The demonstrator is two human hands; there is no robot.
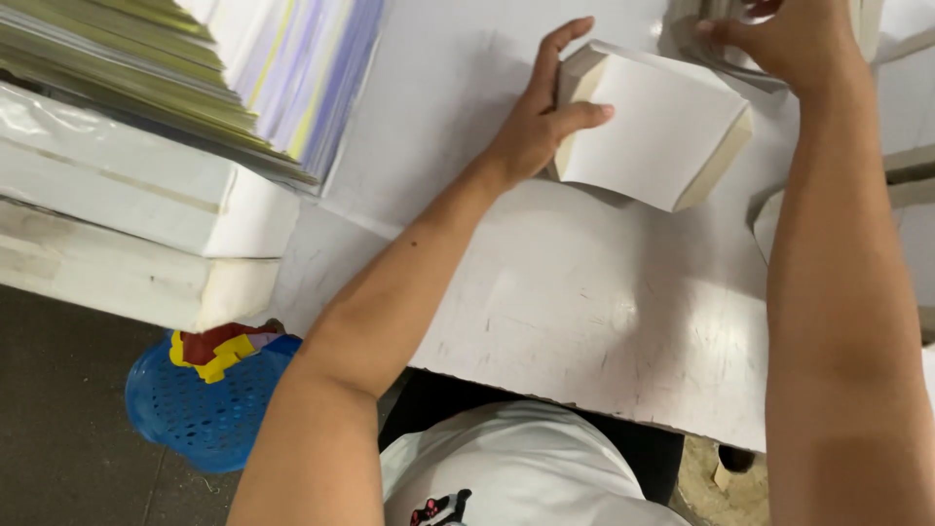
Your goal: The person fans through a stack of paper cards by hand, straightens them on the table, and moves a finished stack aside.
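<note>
Left hand [541, 122] clamped on a white folded box [654, 127] on the white table [584, 321], right hand [794, 39] gripping stacked card pieces [711, 44] — fingers curled shut

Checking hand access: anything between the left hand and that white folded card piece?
No. The left hand already rests on the white folded card piece, thumb on top, fingers along its left edge. The right hand is on other card at the top edge.

White box [657, 131], tan edges; blue perforated basket [200, 409]; white scuffed table [584, 312].

Blue basket [200, 414] — stacked sheets [292, 73]
</note>
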